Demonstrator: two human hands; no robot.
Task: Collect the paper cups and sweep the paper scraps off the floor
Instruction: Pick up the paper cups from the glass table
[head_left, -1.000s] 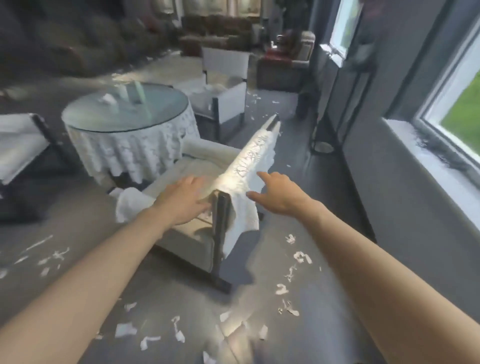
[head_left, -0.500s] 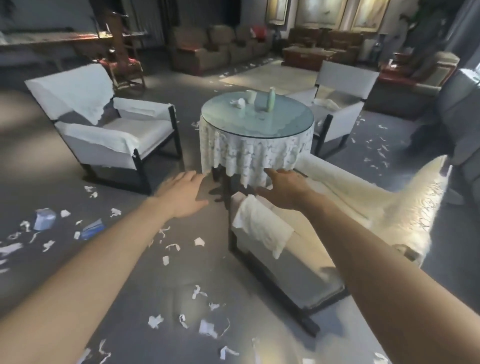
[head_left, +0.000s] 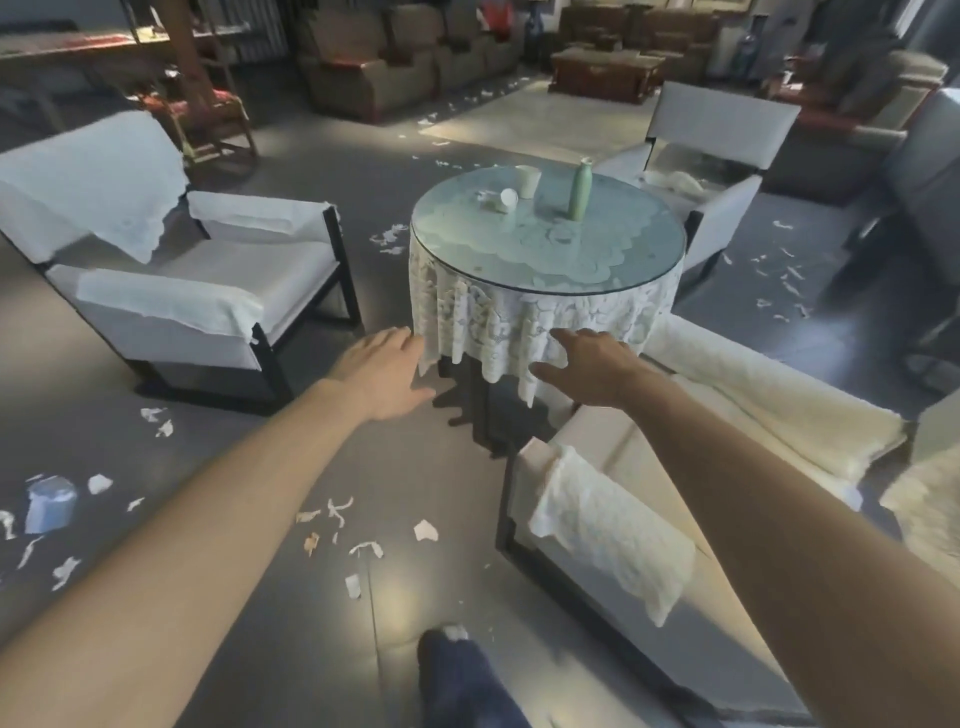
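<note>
On the round glass-topped table (head_left: 623, 270) an upright white paper cup (head_left: 528, 181) stands beside a tipped-over paper cup (head_left: 504, 199). A blue-and-white paper cup (head_left: 50, 503) lies on the floor at the far left. White paper scraps (head_left: 340, 525) litter the grey floor in front of me and farther off at the right (head_left: 784, 280). My left hand (head_left: 382, 376) and my right hand (head_left: 592, 371) reach forward, both empty with fingers spread, short of the table's lace cloth.
A green bottle (head_left: 579, 189) stands on the table. White-covered armchairs stand at the left (head_left: 171, 260), at the back right (head_left: 717, 171) and close on my right (head_left: 649, 493). Brown sofas (head_left: 395, 57) and a coffee table (head_left: 605, 75) fill the back. My leg (head_left: 457, 680) shows below.
The view has swung left from the window and the chair back to the table and come closer. Both hands left the chair's cloth and now reach forward, empty.
</note>
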